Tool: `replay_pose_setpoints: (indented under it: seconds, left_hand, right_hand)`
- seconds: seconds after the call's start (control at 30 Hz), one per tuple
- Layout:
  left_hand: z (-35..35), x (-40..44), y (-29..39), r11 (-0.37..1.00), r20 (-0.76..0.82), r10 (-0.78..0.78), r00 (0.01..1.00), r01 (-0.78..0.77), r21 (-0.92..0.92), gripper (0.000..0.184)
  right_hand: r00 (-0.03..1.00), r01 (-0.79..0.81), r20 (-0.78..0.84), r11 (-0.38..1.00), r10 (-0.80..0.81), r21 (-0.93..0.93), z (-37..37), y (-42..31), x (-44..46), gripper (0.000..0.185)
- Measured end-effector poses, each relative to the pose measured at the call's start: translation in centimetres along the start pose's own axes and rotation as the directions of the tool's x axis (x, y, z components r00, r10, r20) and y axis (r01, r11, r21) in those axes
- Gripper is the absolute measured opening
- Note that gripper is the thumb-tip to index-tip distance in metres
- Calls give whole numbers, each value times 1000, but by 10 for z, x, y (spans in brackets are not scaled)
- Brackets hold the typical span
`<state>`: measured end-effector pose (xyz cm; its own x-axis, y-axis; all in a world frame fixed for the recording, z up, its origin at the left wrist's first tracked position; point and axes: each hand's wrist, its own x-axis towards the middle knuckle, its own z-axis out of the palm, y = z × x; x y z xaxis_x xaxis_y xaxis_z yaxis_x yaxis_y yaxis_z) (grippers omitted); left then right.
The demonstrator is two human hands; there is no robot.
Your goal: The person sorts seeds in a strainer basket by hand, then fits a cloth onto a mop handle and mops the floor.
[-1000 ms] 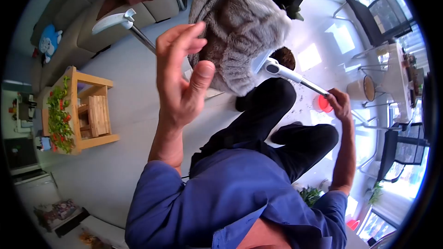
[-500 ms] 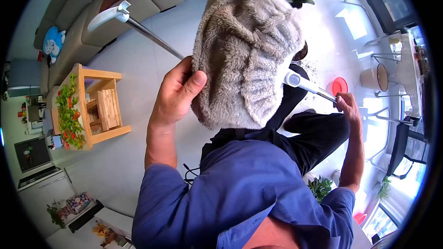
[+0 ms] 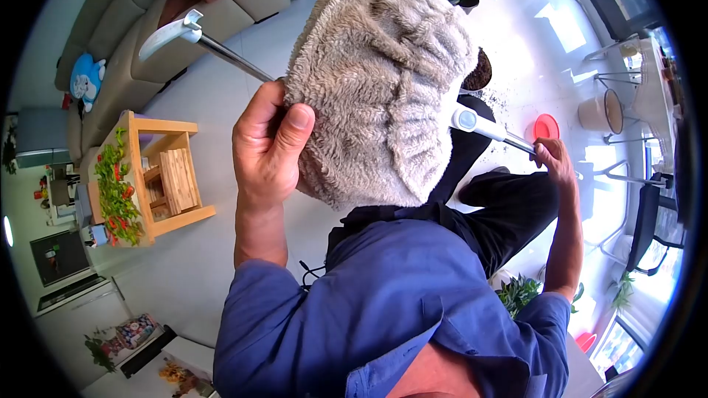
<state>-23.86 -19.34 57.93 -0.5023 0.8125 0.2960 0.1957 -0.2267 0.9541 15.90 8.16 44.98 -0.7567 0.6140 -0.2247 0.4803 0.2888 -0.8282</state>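
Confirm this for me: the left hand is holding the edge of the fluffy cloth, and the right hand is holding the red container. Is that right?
Not quite. The right hand is holding the metal pole, not the red container, as the head view shows. The left hand is indeed holding the edge of the fluffy cloth.

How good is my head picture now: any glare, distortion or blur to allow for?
Head view: fisheye curvature bows the sofa, with black corners; head view: sunlight whitens patches of floor at image right; head view: the plush cover and left hand look reasonably sharp.
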Motion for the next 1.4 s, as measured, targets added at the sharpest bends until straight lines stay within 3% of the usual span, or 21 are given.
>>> replay_pose_setpoints:
  seconds: [0.2,0.7,1.1,1.27,1.33,1.4]
  left_hand:
    - [5,4,4,999,-40,19,999,-20,-33,27]
    - [10,4,20,973,-97,-134,986,113,-199,45]
    - [9,11,18,951,-82,-158,984,129,-280,41]
    - [7,16,17,950,-35,-120,992,105,-295,39]
    - [14,21,16,953,-56,-123,991,102,-286,44]
    - [3,27,0,976,31,-140,990,143,-165,57]
  right_hand:
    - [1000,5,0,1000,-5,29,3,0,1,63]
    - [997,-34,66,992,27,120,7,8,7,62]
    - [998,-42,41,993,37,113,6,5,1,62]
    - [1000,-24,-7,995,25,99,-3,-2,-8,61]
    - [996,6,-89,993,4,121,-14,-6,-22,57]
    - [974,-29,-222,994,52,106,-29,4,-42,52]
